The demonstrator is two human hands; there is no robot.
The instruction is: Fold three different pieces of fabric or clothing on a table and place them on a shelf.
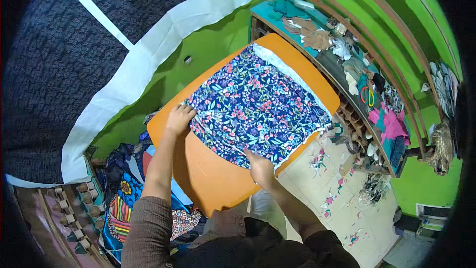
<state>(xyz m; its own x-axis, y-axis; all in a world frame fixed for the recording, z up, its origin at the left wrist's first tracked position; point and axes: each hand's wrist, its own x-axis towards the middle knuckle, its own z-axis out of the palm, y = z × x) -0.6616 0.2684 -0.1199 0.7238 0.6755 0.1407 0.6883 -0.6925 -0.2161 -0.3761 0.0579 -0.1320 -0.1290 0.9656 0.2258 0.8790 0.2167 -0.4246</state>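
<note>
A piece of navy floral fabric [255,101] with pink, red and pale blue flowers lies spread over an orange table [198,168]. White shows along its far right edge. My left hand [181,118] grips the fabric at its left corner, fingers bent over the edge. At the near edge, my right hand [260,168] pinches the fabric between thumb and fingers. The near border between my hands curves and is slightly gathered. What lies under the fabric is hidden.
A shelf [325,59] along the green wall holds cloth scraps, orange-and-yellow-handled scissors [367,96] and pink cloth [394,127]. Patterned fabrics [129,193] are heaped left of the table. Scraps litter the tiled floor [342,213]. A dark curtain [64,69] with a white border hangs at left.
</note>
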